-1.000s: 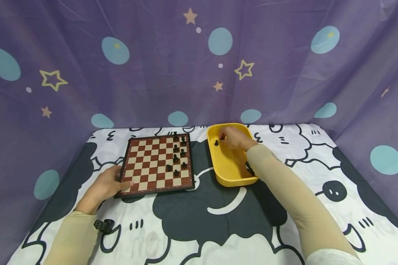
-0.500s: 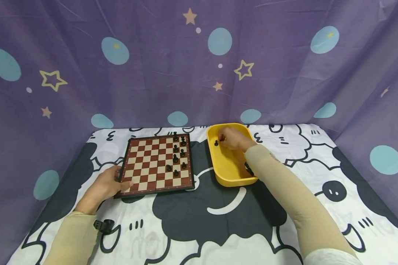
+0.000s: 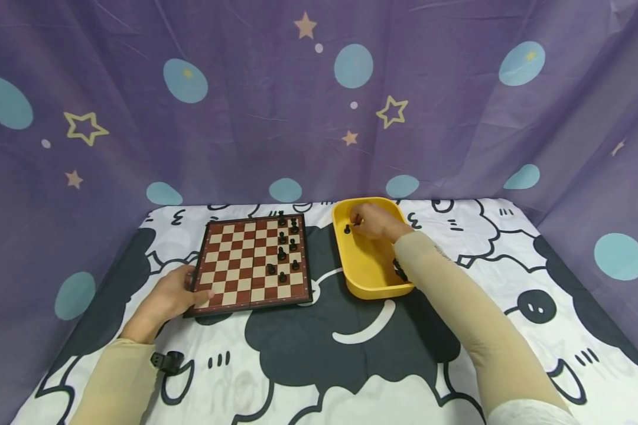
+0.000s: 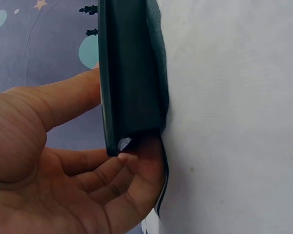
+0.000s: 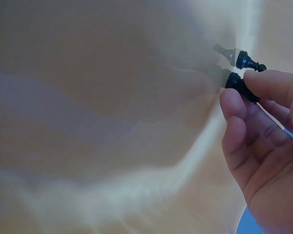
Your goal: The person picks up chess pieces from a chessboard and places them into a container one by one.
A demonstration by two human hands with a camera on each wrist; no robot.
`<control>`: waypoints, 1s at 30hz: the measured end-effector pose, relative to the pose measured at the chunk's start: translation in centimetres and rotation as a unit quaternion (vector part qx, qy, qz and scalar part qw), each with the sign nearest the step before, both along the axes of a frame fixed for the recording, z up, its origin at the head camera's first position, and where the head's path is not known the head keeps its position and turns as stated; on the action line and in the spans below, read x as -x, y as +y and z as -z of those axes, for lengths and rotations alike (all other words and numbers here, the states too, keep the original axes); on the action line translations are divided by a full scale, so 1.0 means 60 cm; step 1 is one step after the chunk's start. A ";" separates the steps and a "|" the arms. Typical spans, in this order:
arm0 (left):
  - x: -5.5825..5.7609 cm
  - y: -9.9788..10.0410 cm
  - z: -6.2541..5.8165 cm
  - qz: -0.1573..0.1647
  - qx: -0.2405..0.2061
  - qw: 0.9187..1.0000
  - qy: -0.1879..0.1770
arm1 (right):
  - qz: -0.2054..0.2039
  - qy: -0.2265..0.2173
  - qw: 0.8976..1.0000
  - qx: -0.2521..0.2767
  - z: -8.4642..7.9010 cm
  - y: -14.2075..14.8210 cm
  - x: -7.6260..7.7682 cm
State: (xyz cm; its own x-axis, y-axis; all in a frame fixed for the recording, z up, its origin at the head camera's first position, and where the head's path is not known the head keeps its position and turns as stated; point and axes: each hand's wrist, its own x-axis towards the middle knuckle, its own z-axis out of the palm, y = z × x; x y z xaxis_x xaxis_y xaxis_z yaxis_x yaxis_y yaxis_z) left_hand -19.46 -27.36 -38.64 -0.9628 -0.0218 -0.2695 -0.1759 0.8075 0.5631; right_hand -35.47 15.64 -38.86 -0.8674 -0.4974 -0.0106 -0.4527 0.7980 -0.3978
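Observation:
My left hand (image 3: 170, 295) grips the near left edge of a brown-and-cream chessboard (image 3: 233, 260). Its thumb lies over the top, and in the left wrist view the fingers (image 4: 132, 190) curl beneath the dark side of the board. Inside a yellow bin (image 3: 369, 294), to the right of the board, my right hand (image 3: 374, 221) pinches a black chess piece (image 5: 241, 87) between thumb and fingers; fingers hide part of its shape. Right beside it is a black pawn (image 5: 249, 61), which also shows near the bin's left wall in the head view.
Several black chess pieces (image 3: 282, 254) stand along the board's right side, and one dark knight-like piece (image 3: 270, 269) sits farther in. More black pieces (image 3: 400, 270) lie at the bin's right, partly behind the right sleeve. A purple curtain (image 3: 255, 118) hangs behind the cartoon-print tablecloth (image 3: 308, 348).

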 end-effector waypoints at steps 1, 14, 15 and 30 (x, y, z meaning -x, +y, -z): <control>0.000 0.000 0.000 0.000 0.000 1.000 0.000 | -0.001 0.000 1.000 -0.001 0.000 0.000 0.000; 0.001 -0.001 0.001 -0.002 0.005 1.000 -0.004 | 0.006 -0.010 1.000 -0.009 -0.020 0.004 -0.008; 0.001 -0.001 0.002 -0.001 0.005 1.000 -0.004 | 0.005 -0.008 1.000 -0.009 -0.022 0.004 -0.009; 0.001 0.000 0.000 -0.004 0.007 1.000 -0.005 | -0.018 0.028 0.999 -0.005 -0.058 0.004 -0.041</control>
